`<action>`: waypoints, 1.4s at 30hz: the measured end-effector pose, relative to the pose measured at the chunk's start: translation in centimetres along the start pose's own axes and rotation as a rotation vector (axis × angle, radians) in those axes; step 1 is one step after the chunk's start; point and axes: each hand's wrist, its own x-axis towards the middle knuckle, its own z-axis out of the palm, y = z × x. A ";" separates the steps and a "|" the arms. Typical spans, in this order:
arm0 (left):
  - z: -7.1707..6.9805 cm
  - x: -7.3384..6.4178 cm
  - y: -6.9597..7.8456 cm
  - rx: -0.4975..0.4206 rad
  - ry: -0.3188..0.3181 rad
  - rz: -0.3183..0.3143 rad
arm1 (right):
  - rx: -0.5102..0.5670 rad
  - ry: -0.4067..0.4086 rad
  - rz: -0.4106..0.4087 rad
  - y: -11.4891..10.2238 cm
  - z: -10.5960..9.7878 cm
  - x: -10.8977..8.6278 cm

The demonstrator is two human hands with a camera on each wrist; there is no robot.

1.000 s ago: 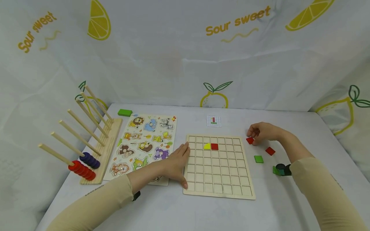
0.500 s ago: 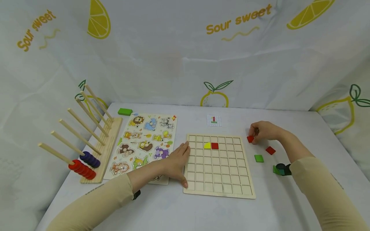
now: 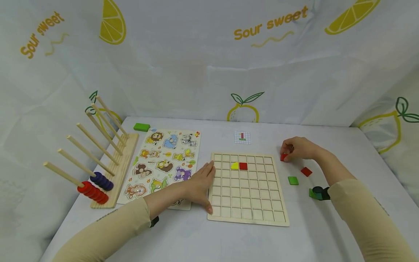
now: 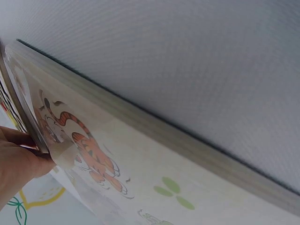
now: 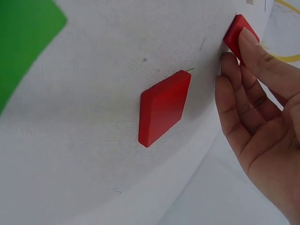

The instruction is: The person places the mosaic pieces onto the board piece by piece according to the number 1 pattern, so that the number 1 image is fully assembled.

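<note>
My right hand (image 3: 299, 148) pinches a red square tile (image 5: 238, 35) between thumb and fingers, to the right of a wooden grid board (image 3: 278, 222). In the head view that tile is tilted up and partly hidden by the fingers. My left hand (image 3: 199, 185) rests with fingers extended along the board's left edge. One yellow rounded piece (image 3: 234, 166) and a red square (image 3: 243, 166) sit side by side in the board's second row. Another red tile (image 5: 164, 110) and a green tile (image 3: 293, 180) lie near my right hand.
A small printed pattern card (image 3: 242, 137) lies behind the board. To the left are an animal puzzle board (image 3: 131, 191), a wooden peg rack (image 3: 114, 189) with red and purple rings, and a green block (image 3: 142, 127). The right wrist camera partly covers another green tile (image 3: 312, 193).
The red tile at my right fingertips has tipped up from lying flatter, as the fingers close on it. My left hand and the board have stayed in place.
</note>
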 end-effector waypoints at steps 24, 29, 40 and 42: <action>0.0 0.0 0.1 0.011 0.005 0.004 | 0.080 0.076 -0.026 -1.1 -0.4 0.1; 0.0 0.0 0.1 0.013 0.003 0.002 | 0.093 0.076 -0.045 -2.5 -0.3 0.2; 0.0 0.1 0.0 0.007 0.005 0.007 | 0.136 0.060 -0.103 -4.8 0.7 0.9; 0.0 0.0 0.1 0.006 0.006 0.008 | 0.145 0.052 -0.122 -5.1 1.0 1.0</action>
